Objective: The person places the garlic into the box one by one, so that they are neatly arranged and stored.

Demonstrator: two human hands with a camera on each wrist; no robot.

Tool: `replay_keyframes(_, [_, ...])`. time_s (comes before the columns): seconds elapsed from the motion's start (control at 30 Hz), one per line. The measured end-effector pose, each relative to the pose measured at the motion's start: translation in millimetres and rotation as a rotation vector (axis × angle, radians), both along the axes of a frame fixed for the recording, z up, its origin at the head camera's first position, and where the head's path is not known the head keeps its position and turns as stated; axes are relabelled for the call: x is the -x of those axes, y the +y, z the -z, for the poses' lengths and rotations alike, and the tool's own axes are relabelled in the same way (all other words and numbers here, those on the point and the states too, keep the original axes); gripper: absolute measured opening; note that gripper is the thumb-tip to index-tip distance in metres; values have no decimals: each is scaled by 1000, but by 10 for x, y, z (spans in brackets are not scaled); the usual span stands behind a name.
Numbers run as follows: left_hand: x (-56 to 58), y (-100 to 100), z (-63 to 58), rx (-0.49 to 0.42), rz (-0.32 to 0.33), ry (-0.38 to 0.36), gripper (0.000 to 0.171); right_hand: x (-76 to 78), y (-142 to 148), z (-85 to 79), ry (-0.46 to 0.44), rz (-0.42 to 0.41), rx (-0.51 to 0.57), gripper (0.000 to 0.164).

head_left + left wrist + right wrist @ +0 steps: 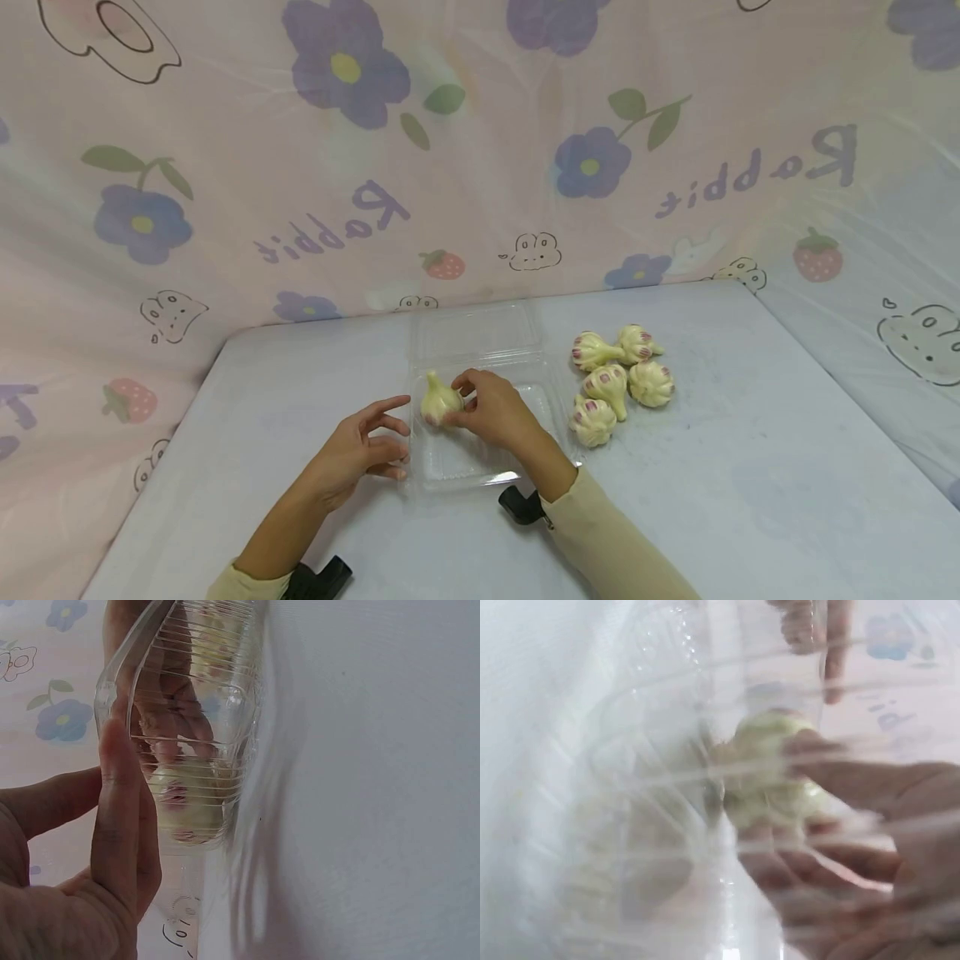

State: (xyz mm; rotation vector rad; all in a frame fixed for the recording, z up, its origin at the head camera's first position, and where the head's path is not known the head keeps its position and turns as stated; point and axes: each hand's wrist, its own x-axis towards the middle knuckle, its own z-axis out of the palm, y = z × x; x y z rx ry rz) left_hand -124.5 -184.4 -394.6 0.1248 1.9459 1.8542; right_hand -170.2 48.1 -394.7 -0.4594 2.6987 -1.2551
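An open clear plastic clamshell box (480, 479) lies on the pale table. My right hand (491, 408) holds a garlic bulb (438, 402) over the box's left part, fingers curled round it. In the right wrist view the garlic bulb (769, 776) shows blurred through the plastic, pinched by my fingers (840, 761). My left hand (367, 450) rests at the box's left edge, fingers straight and touching the wall. The left wrist view shows my left fingers (120, 817) beside the ribbed box wall (191, 690), with the garlic bulb (187, 806) seen through it.
Several garlic bulbs (618, 379) lie in a cluster on the table right of the box. The box's lid (476, 329) lies open toward the back. A flowered pink cloth (480, 150) hangs behind and around the table (750, 467).
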Motion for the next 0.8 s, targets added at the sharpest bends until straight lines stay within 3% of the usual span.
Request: replay_keyframes(0.8, [3,-2,-2,1,1,4,75,-2,39,-100,-26,6,-18,45])
